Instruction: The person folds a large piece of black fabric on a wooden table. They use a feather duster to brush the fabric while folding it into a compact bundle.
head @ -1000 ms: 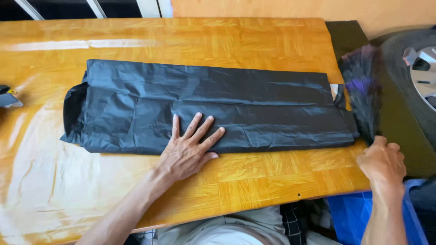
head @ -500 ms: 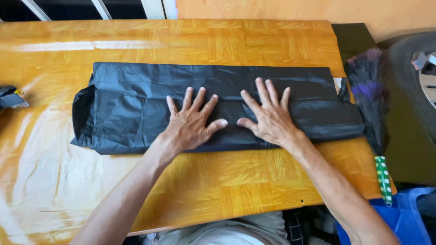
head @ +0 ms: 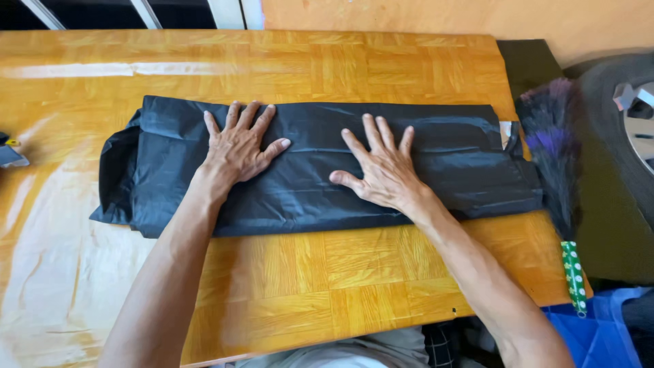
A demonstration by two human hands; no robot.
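Observation:
A black plastic bag (head: 449,153), folded into a long flat strip, lies across the wooden table (head: 327,272). My left hand (head: 240,146) rests flat on the strip's left half with its fingers spread. My right hand (head: 383,167) lies flat on the middle of the strip, fingers apart too. Neither hand grips anything. The bag's left end is crumpled and puffed up.
A feather duster (head: 555,157) with dark purple feathers and a green patterned handle lies at the table's right edge. A car wheel (head: 623,129) stands further right. A blue bag (head: 599,334) sits below at the right. A small dark object (head: 10,155) lies at the left edge.
My right hand came up from the table's right edge onto the bag. My left hand has slid leftward and further up along the strip.

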